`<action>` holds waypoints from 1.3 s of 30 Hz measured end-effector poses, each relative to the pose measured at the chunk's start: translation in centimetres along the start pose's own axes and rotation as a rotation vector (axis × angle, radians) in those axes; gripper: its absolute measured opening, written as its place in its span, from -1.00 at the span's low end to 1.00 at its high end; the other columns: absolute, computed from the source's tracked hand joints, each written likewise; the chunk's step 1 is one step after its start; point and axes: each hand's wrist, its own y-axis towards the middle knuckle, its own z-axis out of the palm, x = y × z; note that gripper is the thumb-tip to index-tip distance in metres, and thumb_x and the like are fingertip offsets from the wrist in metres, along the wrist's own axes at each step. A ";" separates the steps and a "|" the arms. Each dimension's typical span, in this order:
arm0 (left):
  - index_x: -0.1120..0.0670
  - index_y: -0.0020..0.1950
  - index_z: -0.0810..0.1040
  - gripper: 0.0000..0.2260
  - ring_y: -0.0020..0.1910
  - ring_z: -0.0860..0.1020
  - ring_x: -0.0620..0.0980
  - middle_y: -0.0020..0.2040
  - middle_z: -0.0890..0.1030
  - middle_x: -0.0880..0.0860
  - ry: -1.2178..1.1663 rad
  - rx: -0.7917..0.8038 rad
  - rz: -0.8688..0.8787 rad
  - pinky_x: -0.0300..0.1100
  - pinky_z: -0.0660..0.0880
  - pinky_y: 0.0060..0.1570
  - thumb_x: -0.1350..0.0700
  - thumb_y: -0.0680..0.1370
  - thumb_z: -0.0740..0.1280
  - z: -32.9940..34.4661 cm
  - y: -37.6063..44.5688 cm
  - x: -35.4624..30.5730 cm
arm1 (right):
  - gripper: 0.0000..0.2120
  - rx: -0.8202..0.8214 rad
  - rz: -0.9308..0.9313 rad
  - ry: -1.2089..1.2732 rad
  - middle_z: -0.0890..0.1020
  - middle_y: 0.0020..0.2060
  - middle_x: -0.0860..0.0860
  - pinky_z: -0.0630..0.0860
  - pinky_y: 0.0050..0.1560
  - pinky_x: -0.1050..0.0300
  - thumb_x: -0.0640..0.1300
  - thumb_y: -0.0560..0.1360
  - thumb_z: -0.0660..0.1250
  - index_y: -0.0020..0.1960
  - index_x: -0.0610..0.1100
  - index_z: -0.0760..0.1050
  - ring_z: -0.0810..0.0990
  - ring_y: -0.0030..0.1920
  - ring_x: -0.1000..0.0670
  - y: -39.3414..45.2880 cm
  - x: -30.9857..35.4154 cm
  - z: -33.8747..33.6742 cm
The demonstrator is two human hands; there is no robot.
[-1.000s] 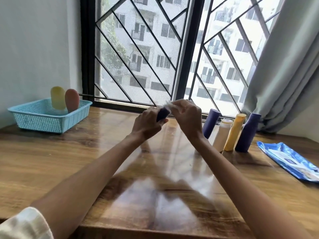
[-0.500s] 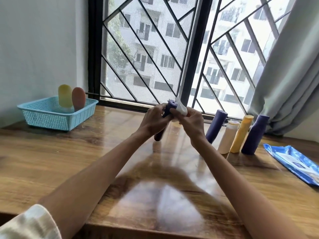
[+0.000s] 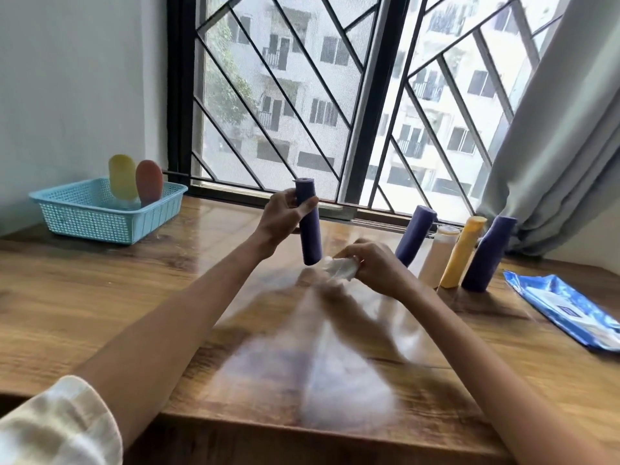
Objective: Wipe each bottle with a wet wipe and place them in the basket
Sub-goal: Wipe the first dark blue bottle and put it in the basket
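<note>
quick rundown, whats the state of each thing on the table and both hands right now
left hand: grips the dark purple cylindrical bottle, upright, off the table
right hand: holds the crumpled white wet wipe
light blue plastic basket: holds a yellow and an orange bottle
four bottles by the window: standing, not yet binned
blue wipes pack: lying flat

Wooden table (image 3: 100, 297); barred window (image 3: 335, 95); grey curtain (image 3: 563, 146) at right.

- The left hand (image 3: 280, 218) grips an upright dark purple cylindrical bottle (image 3: 308, 223) above the wooden tabletop (image 3: 100, 297).
- The right hand (image 3: 372, 263) holds a crumpled white wet wipe (image 3: 340, 267) just beside the bottle's lower end.
- A light blue plastic mesh basket (image 3: 100, 213) holds a yellow bottle (image 3: 122, 176) and an orange bottle (image 3: 149, 181).
</note>
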 end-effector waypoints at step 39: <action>0.16 0.08 0.61 -0.73 -0.06 0.59 0.12 0.01 0.65 0.17 0.283 -0.514 0.132 -0.11 0.50 -0.08 0.08 0.54 0.19 -18.4 3.9 -4.6 | -0.83 -0.207 0.121 0.812 0.64 -0.27 -0.09 0.59 -0.13 0.02 -0.09 0.39 0.48 -0.09 -0.15 0.59 0.59 -0.35 0.01 20.9 16.1 5.9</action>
